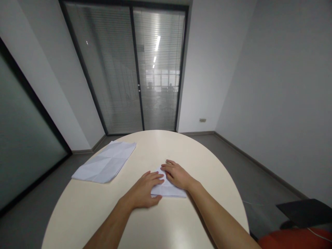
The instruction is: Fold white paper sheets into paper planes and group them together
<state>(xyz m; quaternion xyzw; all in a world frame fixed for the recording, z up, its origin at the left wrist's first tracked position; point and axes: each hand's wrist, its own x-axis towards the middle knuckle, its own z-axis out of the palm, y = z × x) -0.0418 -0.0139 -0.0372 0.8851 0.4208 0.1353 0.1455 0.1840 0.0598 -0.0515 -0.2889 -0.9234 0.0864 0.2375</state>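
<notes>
Head view: on a round cream table [204,159], a folded white paper [168,191] lies at the middle, the left hand [145,189] spread over its left side and the right hand [178,175], fingers parted, over its right. Creased sheets [106,163] lie far left; beyond are black-framed, blind-covered glass panels [114,76], pale walls [212,62] and gray floor [259,183], with a red seat [293,239] near right.

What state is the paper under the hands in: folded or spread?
Folded: between the left hand and right hand, the white paper tapers away from a straight near edge. Layer count: cannot tell.
</notes>
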